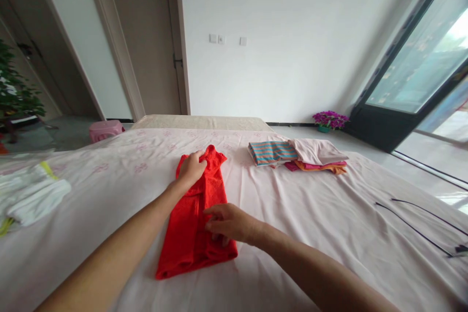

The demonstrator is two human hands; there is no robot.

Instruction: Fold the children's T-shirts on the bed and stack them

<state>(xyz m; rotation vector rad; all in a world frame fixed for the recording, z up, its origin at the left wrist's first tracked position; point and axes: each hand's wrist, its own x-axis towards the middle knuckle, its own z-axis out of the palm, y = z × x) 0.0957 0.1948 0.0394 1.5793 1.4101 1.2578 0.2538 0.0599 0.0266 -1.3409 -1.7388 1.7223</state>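
Note:
A red lace garment point(188, 234) lies folded into a long strip on the pale pink bed sheet point(292, 214) in front of me. My left hand point(192, 166) is closed on the garment's far end, pinching the cloth near the top. My right hand point(228, 223) rests on the garment's right edge lower down, fingers bent and pressing on the fabric.
Folded clothes lie at the far right of the bed: a striped blue-and-pink piece point(269, 152) and a pink one on orange point(318, 153). White cloth with yellow trim point(31, 195) lies at the left. Black cords point(420, 224) lie at the right. A pink stool point(105, 129) and potted flowers point(329, 120) stand on the floor.

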